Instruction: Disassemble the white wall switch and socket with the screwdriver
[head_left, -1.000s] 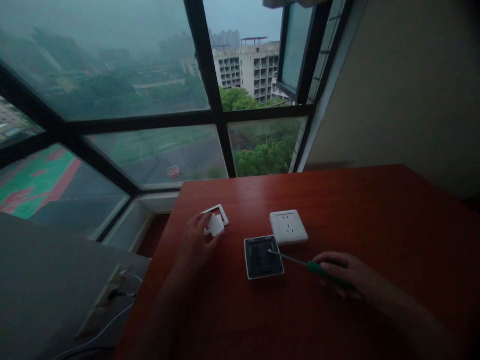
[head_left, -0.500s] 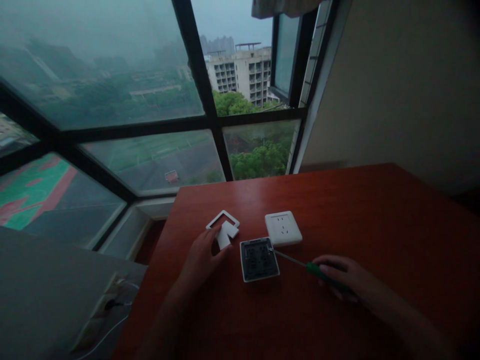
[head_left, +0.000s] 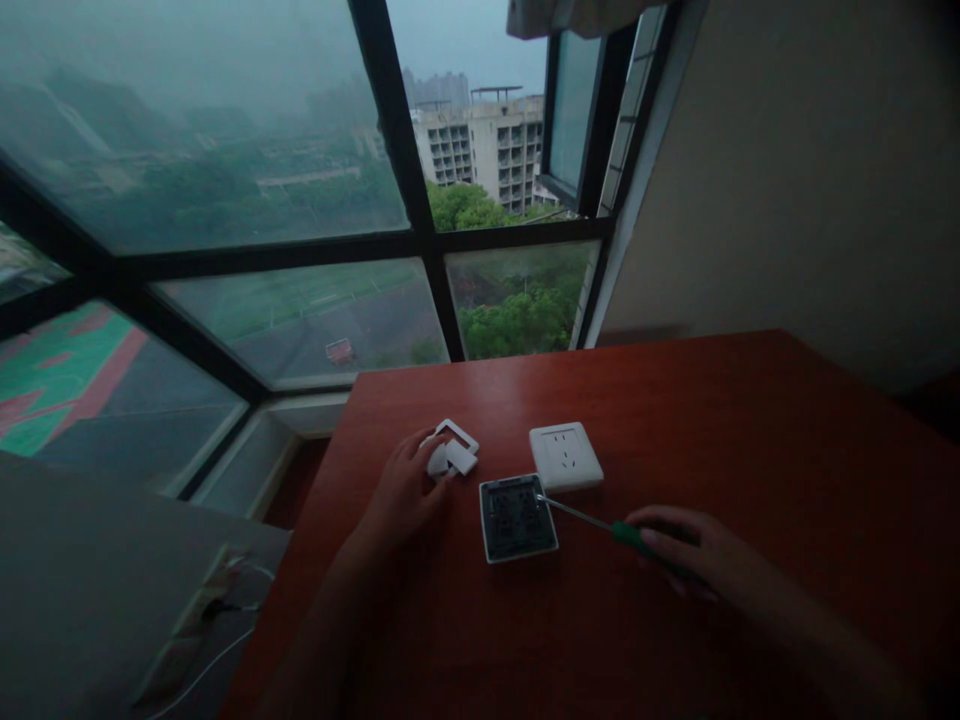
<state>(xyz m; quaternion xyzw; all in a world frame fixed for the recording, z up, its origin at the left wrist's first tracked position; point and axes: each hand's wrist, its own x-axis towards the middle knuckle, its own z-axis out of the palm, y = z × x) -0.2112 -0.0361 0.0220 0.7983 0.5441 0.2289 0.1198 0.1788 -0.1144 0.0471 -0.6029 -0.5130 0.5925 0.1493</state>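
Right fingers [head_left: 664, 514] wrap screwdriver [head_left: 627, 536], left fingers [head_left: 409, 447] pinch white piece [head_left: 438, 461]; reddish table [head_left: 675, 420] beside window [head_left: 424, 238].

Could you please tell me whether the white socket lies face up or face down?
Face up: the white socket shows its slots on top.

I look across a red table [head_left: 697, 420] on the near side, dark-framed windows [head_left: 285, 252] beyond it. Their right sash [head_left: 575, 115] stands open. Through them I make out a pale building [head_left: 506, 145], trees [head_left: 517, 315] and, left, a green-and-red court [head_left: 71, 375]. A plain wall [head_left: 810, 180] closes the right; near left I catch sockets [head_left: 199, 605], a white cable [head_left: 217, 656] and brown floor [head_left: 300, 485]. The daylight is dim and grey.
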